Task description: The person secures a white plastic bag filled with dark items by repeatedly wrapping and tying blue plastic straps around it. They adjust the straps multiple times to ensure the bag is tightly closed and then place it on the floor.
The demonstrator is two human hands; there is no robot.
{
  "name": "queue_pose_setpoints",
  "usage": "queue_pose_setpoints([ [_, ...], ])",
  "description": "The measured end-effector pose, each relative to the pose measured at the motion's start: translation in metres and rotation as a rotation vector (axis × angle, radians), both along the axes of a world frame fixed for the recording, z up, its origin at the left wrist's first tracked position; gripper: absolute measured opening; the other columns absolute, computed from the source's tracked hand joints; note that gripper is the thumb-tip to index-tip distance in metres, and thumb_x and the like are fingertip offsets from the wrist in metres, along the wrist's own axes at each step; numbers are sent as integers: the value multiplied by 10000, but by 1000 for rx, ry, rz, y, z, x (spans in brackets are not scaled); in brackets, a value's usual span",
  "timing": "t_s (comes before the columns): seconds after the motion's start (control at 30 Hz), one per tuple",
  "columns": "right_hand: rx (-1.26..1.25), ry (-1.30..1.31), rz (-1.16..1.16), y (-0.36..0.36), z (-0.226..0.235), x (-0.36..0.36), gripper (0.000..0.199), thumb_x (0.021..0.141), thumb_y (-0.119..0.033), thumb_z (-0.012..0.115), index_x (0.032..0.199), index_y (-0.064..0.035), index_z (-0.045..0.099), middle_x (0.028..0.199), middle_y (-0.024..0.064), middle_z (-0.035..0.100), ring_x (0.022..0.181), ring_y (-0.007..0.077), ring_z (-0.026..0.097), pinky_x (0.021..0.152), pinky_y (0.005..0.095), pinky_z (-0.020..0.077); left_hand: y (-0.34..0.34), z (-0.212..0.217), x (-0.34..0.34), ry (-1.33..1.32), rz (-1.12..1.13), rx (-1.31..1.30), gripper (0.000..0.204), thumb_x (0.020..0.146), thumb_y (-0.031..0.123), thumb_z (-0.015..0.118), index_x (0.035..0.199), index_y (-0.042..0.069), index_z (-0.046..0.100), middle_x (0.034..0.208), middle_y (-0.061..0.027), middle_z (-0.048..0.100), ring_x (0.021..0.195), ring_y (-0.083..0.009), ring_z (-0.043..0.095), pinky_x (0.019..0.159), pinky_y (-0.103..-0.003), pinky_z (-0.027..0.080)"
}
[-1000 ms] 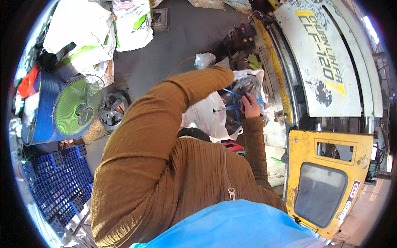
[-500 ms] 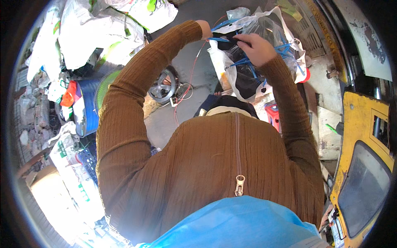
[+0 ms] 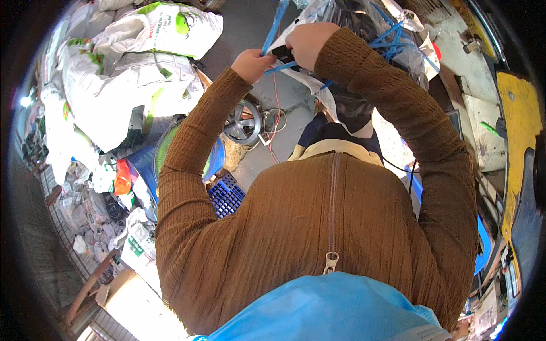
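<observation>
A large white sack (image 3: 335,108) stands in front of me, with clear plastic and dark contents inside it. Blue plastic twine (image 3: 392,42) criss-crosses over its top. My left hand (image 3: 252,65) is closed in a pinch on a length of the blue twine (image 3: 276,23) at the sack's left edge; one stretch runs up and away, another toward the sack. Close beside it, my right hand (image 3: 311,44) has its fingers bent over the sack's rim and seems to grip it. Its fingertips are partly hidden, so twine may be in them too.
White printed sacks (image 3: 142,79) are piled at the left. Near them are a blue drum (image 3: 145,165), a blue plastic crate (image 3: 226,195) and a grey spoked wheel (image 3: 243,122). A red cord (image 3: 276,96) crosses the floor. Yellow machinery (image 3: 520,113) stands at the right.
Both hands have come nearer to me. The right hand has moved left to the sack's rim, and the left hand now draws the twine out at the left. The view has shifted.
</observation>
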State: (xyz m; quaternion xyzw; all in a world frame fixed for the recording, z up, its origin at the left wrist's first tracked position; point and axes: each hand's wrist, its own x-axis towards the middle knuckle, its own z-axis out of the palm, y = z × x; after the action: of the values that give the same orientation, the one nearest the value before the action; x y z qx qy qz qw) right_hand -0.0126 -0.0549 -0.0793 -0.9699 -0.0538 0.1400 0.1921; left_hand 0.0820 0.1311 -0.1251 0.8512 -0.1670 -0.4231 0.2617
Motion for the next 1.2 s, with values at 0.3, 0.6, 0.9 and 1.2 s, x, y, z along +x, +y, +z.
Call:
queue_pose_setpoints([
  [0.3, 72, -72, -48, 17, -11, 1, 181, 797, -144, 508, 902, -28, 600, 866, 149, 606, 785, 286, 620, 694, 360, 500, 1, 10, -5, 25, 13, -27, 305, 811, 271, 538, 840, -24, 611, 639, -33, 534, 601, -107, 472, 568, -264, 391],
  [0.6, 75, -105, 51, 24, 5, 8, 188, 765, -153, 567, 865, -21, 655, 822, 164, 631, 764, 269, 640, 662, 343, 514, 4, 8, -4, 65, 57, -54, 310, 819, 270, 546, 853, -30, 611, 651, -17, 527, 607, -98, 462, 567, -253, 386],
  [0.9, -17, 0, 108, 36, -4, 20, 191, 762, -155, 569, 908, -77, 664, 828, 139, 642, 774, 266, 635, 676, 361, 507, 9, -12, -3, -37, -132, -534, 277, 853, 291, 531, 846, 23, 598, 611, 15, 482, 476, -66, 396, 424, -224, 307],
  [1.2, -14, -34, 58, 33, -5, 10, 227, 761, -202, 578, 915, -57, 663, 846, 158, 646, 784, 286, 641, 681, 386, 510, 5, -2, -1, 46, 28, -119, 319, 834, 340, 541, 788, 27, 581, 577, 35, 429, 459, -69, 381, 414, -227, 295],
])
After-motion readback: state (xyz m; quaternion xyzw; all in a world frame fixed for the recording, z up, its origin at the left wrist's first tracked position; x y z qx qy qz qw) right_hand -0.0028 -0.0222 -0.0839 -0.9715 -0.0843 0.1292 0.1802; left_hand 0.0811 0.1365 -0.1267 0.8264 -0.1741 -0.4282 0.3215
